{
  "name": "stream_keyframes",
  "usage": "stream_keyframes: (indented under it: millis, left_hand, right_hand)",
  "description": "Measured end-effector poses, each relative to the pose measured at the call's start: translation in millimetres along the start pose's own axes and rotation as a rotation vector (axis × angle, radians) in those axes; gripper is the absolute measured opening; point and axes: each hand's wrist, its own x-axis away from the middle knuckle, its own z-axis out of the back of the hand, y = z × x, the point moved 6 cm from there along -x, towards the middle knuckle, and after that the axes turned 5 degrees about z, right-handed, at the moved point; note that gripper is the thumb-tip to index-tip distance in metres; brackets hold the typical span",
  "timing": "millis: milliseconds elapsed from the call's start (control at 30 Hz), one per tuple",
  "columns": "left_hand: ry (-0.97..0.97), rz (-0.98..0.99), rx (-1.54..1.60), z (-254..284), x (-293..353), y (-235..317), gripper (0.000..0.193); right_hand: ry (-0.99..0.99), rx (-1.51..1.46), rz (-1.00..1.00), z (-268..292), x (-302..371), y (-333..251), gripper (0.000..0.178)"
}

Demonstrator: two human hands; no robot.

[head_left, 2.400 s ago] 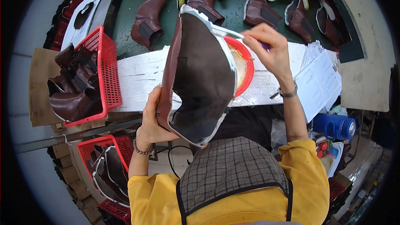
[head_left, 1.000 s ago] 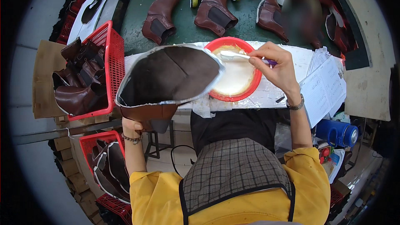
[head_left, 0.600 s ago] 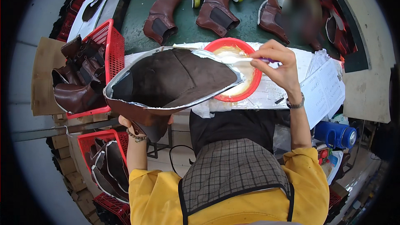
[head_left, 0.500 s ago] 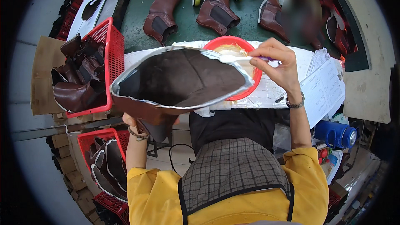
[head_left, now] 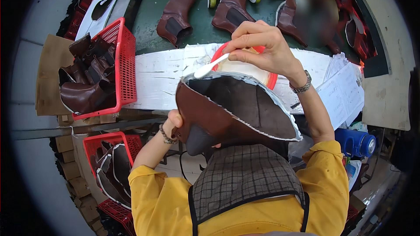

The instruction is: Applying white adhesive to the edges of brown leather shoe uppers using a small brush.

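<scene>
Presently: brown boot upper (head_left: 203, 111) aloft

We have it clasped in our left grip (head_left: 175, 120), pale-edged opening tilted upward, near the table (head_left: 159, 76). Our right grip (head_left: 262, 48) pinches a white brush (head_left: 211, 66), its head at the opening's far-left edge. Red bowl (head_left: 274, 81) just beyond, on the table.

Cannot read any word, label, number or sign anywhere. Can see only faint rows of writing on the white sheets (head_left: 343, 92) by the near right corner of the worktop (head_left: 155, 81), too small and blurred to make out.
</scene>
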Motion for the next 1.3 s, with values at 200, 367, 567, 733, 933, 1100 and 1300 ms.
stream_keyframes:
  millis: [200, 367, 567, 733, 933, 1100, 1300]
  left_hand:
    - [0.188, -0.026, -0.406, -53, -2, 31, 0.101]
    - [0.558, -0.557, -0.592, -43, 44, 116, 0.093]
    - [0.695, -0.840, -0.461, -14, 2, 257, 0.054]
    - [0.899, -0.771, -0.638, 42, -29, 355, 0.048]
    - [1.148, -0.800, -0.702, 134, 15, 448, 0.044]
    - [1.846, -0.665, -1.112, 170, 48, 454, 0.057]
    - [2.049, -0.537, -1.199, 214, 57, 372, 0.115]
  right_hand:
    - [0.306, -0.039, -0.304, 30, 48, 26, 0.013]
    - [0.782, -0.351, -0.839, 28, 172, 67, 0.022]
    - [0.921, -0.243, -0.991, -30, 233, 93, 0.022]
    - [0.933, -0.127, -0.978, -32, 234, 90, 0.021]
    - [0.919, -0.135, -0.967, -38, 236, 91, 0.018]
    - [0.901, -0.061, -0.977, -36, 238, 91, 0.019]
    - [0.866, -0.048, -1.002, -37, 227, 91, 0.022]
